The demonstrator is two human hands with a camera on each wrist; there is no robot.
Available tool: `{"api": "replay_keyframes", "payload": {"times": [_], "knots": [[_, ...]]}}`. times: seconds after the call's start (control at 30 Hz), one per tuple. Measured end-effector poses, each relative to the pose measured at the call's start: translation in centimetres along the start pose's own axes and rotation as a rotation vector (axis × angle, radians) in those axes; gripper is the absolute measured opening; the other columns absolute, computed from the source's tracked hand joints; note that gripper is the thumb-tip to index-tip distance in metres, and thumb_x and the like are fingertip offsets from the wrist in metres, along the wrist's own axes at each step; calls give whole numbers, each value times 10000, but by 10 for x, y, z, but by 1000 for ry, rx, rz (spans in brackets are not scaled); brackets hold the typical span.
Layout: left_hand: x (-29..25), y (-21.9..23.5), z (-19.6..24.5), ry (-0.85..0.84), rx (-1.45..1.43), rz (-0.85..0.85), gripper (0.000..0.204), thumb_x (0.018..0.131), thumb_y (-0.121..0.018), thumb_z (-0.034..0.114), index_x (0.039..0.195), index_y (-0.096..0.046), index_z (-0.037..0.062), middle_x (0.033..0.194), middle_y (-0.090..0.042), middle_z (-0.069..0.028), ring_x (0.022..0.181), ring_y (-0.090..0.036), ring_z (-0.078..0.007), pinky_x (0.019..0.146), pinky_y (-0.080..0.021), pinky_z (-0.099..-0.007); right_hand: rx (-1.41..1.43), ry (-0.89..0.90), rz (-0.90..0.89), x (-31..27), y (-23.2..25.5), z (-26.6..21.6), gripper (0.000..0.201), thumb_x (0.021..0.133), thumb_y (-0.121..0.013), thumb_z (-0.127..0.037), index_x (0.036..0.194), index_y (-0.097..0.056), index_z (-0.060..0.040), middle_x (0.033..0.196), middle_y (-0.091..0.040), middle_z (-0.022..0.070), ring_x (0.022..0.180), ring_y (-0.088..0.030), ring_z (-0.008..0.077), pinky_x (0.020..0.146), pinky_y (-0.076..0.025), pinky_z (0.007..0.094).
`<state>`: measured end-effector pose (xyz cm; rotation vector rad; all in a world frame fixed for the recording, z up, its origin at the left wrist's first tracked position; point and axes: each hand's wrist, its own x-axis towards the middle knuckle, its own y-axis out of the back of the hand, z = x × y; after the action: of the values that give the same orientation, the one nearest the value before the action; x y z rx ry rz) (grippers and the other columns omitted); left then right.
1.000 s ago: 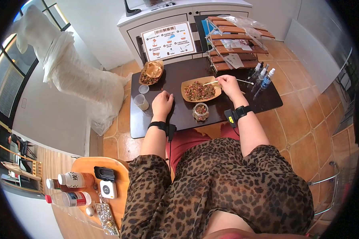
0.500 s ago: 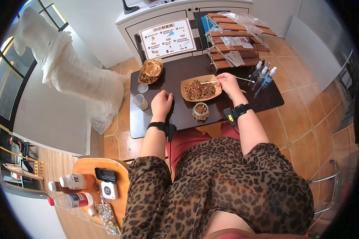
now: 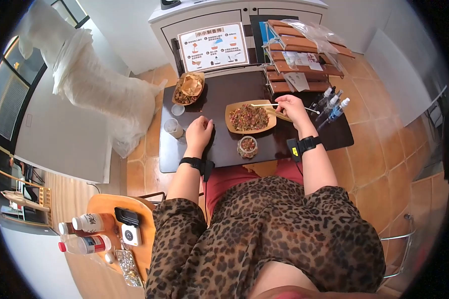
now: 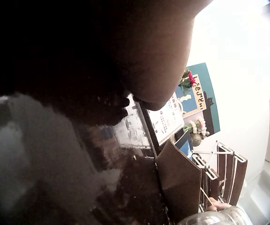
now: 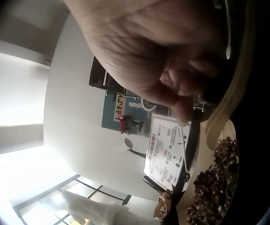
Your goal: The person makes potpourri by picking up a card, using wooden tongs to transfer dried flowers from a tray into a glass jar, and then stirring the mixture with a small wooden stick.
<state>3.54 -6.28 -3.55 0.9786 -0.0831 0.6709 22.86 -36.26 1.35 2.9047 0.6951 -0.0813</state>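
On the dark tabletop (image 3: 219, 107), seen from the head, the right hand (image 3: 290, 107) pinches a thin white stick (image 3: 265, 105) partway along, thumb and fingers closed together. One end reaches over the reddish-brown dried mix (image 3: 248, 118) in a boat-shaped brown paper tray (image 3: 272, 120); the other sticks out past the hand. The left hand (image 3: 198, 133) rests on the tabletop between a clear plastic cup (image 3: 173, 128) and the tray; a clear round jar (image 3: 245, 155) stands nearer the body.

From the left wrist, shadow hides how that hand's fingers lie.

From the right wrist, the stick slants down from the pinching fingertips, beside the mix.
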Motion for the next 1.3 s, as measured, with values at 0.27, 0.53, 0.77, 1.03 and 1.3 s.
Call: {"api": "replay_keyframes", "payload": {"times": [0.27, 0.53, 0.77, 1.03, 1.3], "knots": [[1, 5, 9, 26, 64, -52, 251, 894, -685, 295, 828, -630, 60, 745, -637, -109, 748, -639, -324, 662, -495, -439, 31, -32, -120, -2, 11, -10, 190, 932, -574, -73, 1077, -672, -2, 802, -704, 39, 635, -514, 50, 595, -401, 204], [3, 6, 12, 50, 69, -94, 250, 892, -696, 290, 806, -625, 66, 732, -621, -97, 740, -632, -311, 649, -491, -422, 62, -105, -197, -12, 14, -17, 155, 919, -587, -56, 1031, -675, 4, 823, -723, 52, 630, -533, 49, 576, -404, 193], [12, 10, 22, 238, -200, -222, 299, 955, -666, 329, 1031, -701, 42, 820, -709, -86, 762, -677, -219, 686, -510, -346, 118, -120, -173, -18, 14, -13, 150, 957, -572, -62, 1049, -661, 14, 835, -723, 76, 622, -534, 59, 573, -410, 194], [30, -16, 24, 265, -540, -433, 297, 961, -666, 185, 1167, -650, -28, 854, -699, -35, 784, -630, -110, 708, -500, -271, 90, -143, -329, -34, 12, -19, 129, 963, -613, -83, 1053, -675, -13, 846, -725, 71, 626, -531, 48, 580, -427, 185], [32, -19, 24, 248, -484, -466, 264, 934, -674, 111, 1156, -657, -30, 825, -665, -2, 749, -568, -81, 685, -475, -260, -28, -136, -510, -43, 8, -30, 142, 974, -636, -100, 1066, -690, -7, 870, -745, 62, 752, -651, 67, 627, -473, 218]]}}
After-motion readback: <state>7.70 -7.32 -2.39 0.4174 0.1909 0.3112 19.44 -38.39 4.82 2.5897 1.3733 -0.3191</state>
